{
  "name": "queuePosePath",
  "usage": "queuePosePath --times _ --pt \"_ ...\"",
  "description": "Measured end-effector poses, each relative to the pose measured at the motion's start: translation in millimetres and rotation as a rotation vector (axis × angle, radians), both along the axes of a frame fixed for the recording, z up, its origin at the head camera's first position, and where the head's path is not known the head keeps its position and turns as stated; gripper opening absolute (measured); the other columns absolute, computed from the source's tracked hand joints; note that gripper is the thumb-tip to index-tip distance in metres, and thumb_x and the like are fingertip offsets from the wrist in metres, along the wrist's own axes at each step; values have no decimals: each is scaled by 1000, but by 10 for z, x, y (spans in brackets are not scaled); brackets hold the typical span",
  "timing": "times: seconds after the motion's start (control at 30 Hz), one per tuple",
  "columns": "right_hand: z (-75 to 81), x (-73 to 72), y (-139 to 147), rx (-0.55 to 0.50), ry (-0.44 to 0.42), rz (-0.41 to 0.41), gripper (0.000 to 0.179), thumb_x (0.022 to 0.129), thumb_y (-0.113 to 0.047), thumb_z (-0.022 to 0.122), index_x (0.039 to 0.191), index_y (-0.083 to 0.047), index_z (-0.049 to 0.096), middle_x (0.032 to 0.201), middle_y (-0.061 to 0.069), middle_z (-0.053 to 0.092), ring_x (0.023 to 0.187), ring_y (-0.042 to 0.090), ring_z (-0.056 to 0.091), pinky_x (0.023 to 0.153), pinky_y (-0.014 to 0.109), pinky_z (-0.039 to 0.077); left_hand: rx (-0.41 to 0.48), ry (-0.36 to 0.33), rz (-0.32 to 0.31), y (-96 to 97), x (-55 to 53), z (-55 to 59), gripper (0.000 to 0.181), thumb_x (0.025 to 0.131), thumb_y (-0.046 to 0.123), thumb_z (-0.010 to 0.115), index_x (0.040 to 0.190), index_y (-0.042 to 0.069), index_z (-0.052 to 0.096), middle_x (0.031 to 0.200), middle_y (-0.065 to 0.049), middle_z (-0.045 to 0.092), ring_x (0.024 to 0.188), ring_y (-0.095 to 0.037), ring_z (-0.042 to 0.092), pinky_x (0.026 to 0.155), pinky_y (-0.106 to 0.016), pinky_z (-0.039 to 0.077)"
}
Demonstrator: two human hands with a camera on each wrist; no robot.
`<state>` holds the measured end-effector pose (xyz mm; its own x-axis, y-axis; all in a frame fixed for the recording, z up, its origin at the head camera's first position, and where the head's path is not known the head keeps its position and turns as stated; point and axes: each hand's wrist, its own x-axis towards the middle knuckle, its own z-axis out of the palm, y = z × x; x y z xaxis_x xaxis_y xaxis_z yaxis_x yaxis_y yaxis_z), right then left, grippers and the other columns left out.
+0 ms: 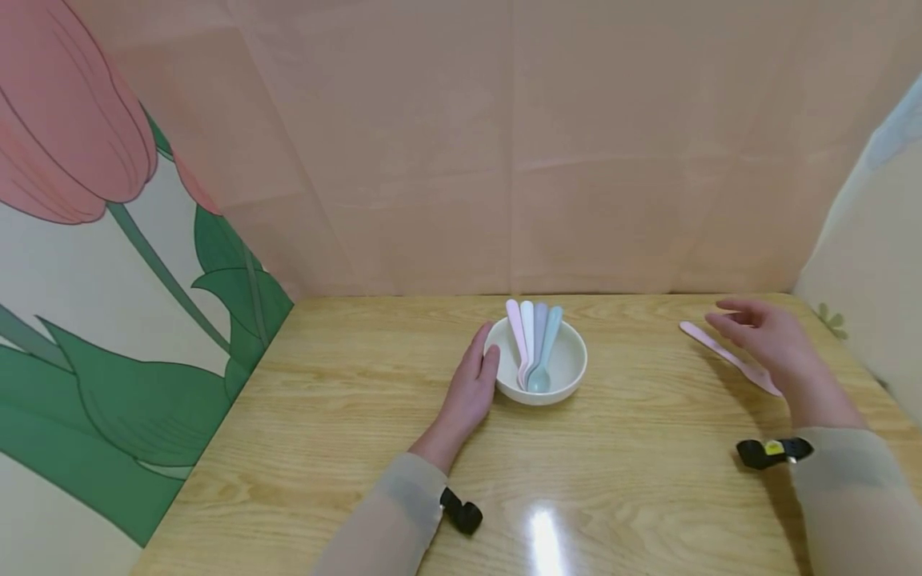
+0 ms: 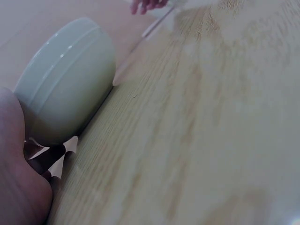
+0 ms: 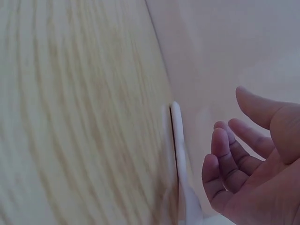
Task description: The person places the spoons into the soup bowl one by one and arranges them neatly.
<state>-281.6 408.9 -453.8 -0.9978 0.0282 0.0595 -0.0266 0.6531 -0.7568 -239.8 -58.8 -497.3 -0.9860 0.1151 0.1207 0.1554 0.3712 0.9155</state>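
Note:
Several small spoons [image 1: 534,340] in pink, white, lilac and blue lean together inside a white bowl [image 1: 576,364], handles over its far rim. My left hand [image 1: 468,384] holds the bowl at its left side; in the left wrist view the fingers curl around the lower wall [image 2: 70,89]. On the table at the right lies a pink spoon [image 1: 720,348], its handle pointing toward the far left. Over it hovers my right hand [image 1: 774,344], fingers loosely bent and holding nothing. The right wrist view shows the spoon [image 3: 180,154] beside those fingers, apart from them.
The wooden table [image 1: 324,408] meets a peach cloth backdrop [image 1: 432,160] along its far edge. A panel with painted tulips [image 1: 130,384] stands at the left, and a pale wall [image 1: 879,264] rises at the right. Each wrist bears a small black camera [image 1: 461,512].

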Motion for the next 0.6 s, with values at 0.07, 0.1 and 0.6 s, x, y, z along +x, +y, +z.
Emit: queuePosePath --times 0.07,0.1,0.6 --pt "-23 -13 29 23 -16 -3 78 110 -49 68 161 6 48 120 1 68 88 -14 56 72 12 48 0 1 -1 0 0 0 58 121 48 35 177 35 27 179 7 31 165 -17 27 135 -46 23" --pt "-36 -20 43 32 -24 -4 78 110 -50 67 161 5 48 123 6 68 89 -13 55 72 13 49 0 3 -2 0 0 1 58 121 48 34 177 34 27 179 7 31 165 -18 27 135 -46 23" --pt "-137 -38 150 156 -125 35 86 110 -60 61 164 5 43 151 40 53 118 42 52 78 29 42 -9 -24 -3 4 10 21 57 121 47 34 177 37 25 179 11 29 164 -12 25 134 -42 23"
